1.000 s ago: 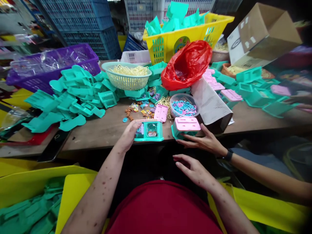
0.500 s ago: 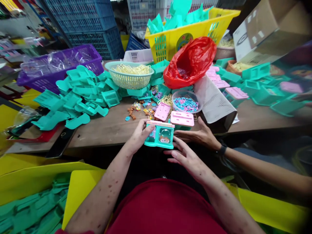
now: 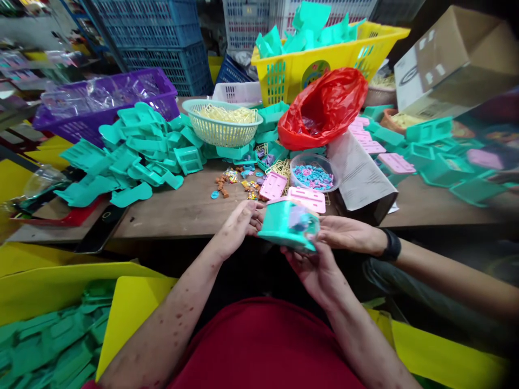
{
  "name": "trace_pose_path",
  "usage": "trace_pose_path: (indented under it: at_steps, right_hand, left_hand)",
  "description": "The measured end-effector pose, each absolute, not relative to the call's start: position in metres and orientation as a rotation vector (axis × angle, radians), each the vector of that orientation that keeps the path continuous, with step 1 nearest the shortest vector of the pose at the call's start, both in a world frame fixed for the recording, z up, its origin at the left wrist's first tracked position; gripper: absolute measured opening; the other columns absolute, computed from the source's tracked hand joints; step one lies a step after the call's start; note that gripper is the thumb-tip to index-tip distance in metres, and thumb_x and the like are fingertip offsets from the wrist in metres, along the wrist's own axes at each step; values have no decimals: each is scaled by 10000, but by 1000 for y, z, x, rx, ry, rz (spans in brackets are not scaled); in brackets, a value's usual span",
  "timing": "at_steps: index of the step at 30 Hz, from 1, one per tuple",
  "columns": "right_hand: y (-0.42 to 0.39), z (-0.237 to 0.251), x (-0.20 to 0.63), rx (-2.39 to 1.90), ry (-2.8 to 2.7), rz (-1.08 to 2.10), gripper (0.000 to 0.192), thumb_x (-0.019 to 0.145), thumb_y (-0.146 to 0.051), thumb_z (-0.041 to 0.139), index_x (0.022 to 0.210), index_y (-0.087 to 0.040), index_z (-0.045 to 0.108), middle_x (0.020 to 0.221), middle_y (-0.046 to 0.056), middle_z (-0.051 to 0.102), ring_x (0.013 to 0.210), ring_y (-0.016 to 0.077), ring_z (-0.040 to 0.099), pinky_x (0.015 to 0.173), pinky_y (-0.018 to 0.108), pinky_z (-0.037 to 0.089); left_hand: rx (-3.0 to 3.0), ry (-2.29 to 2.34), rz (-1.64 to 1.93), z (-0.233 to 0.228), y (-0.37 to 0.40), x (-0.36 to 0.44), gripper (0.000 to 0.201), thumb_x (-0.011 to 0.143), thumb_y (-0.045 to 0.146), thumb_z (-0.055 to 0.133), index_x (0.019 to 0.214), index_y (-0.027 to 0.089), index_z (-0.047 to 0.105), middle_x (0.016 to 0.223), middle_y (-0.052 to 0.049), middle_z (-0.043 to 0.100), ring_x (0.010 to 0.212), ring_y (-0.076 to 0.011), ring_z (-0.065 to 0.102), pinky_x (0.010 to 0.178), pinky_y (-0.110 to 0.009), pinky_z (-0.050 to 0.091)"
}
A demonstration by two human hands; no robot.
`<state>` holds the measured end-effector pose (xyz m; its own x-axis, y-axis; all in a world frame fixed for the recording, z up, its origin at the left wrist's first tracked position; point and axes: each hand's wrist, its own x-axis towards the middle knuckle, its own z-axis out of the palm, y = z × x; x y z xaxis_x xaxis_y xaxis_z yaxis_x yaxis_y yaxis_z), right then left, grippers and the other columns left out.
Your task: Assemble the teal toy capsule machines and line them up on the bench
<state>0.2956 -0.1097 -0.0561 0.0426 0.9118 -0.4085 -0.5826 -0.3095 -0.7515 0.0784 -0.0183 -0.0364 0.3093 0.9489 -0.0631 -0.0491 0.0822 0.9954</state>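
Observation:
A small teal toy house with a pink top is in front of me, above the table's front edge. Its clear, rounded window side faces right and is blurred. My right hand grips it from below and the right, thumb at the side and fingers underneath. Beside its left wall is my left hand, fingers loosely bent and apart; whether the fingertips touch the wall is unclear. Another person's hand, with a black wristband, reaches in from the right at the window side. Behind the house lies a pink-topped piece.
Teal parts are heaped at left, near a phone. Further back are a pale basket, a red bag and a yellow crate. A tub holds small blue and pink pieces. Yellow bins flank me.
The toy house has turned, its front swinging from facing me to facing right. My right hand has come up onto it; my left hand no longer clasps its front. The other person's hand is closer to it.

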Motion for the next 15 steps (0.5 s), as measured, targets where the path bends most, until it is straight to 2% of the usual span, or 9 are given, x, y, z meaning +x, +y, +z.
trace_pose_path:
  at_steps: [5, 8, 10, 12, 14, 15]
  right_hand:
    - [-119, -48, 317, -1003, -324, 1449, 407, 944, -716, 676, 1097, -348, 759, 1074, 23, 799, 921, 238, 732, 886, 417, 664]
    - [-122, -38, 329, -898, -371, 1360, 634, 939, -868, 550, 1197, -334, 774, 1275, 67, 771, 1014, 246, 703, 851, 391, 647]
    - [-122, -28, 339, -843, -378, 1277, 819, 864, -954, 573, 1288, -284, 778, 1388, 97, 731, 1058, 249, 690, 802, 362, 642]
    - [-122, -17, 350, -766, -376, 1181, 942, 736, -981, 703, 1334, -256, 768, 1388, 94, 723, 1023, 230, 683, 732, 330, 635]
    - [-123, -9, 361, -686, -375, 1124, 1039, 619, -978, 799, 1367, -258, 752, 1395, 80, 717, 996, 208, 677, 703, 308, 632]
    - [-123, -9, 365, -668, -380, 1119, 1077, 605, -995, 790, 1400, -271, 736, 1439, 76, 701, 1016, 207, 677, 718, 309, 638]
  left_hand:
    - [1493, 1081, 1024, -42, -9, 73, 491, 1003, 666, 673, 1155, 200, 666, 1047, -67, 706, 896, -186, 687, 807, -326, 594]
    - [1566, 1106, 1051, -43, -5, 78, 373, 1008, 536, 713, 1161, 198, 676, 1071, -69, 705, 958, -202, 681, 826, -328, 575]
    - [1636, 1102, 1034, -42, -3, 87, 322, 1019, 480, 701, 1169, 196, 668, 1087, -69, 709, 930, -195, 677, 817, -330, 568]
    - [1718, 1082, 998, -43, 1, 100, 318, 1016, 448, 696, 1205, 196, 650, 1138, -80, 711, 906, -190, 680, 825, -344, 581]
    - [1788, 1062, 977, -46, 10, 116, 393, 986, 425, 728, 1285, 197, 613, 1253, -115, 698, 991, -221, 700, 892, -388, 602]
    - [1813, 1054, 979, -49, 16, 124, 469, 951, 411, 769, 1326, 197, 588, 1327, -140, 678, 1081, -253, 702, 957, -426, 601]
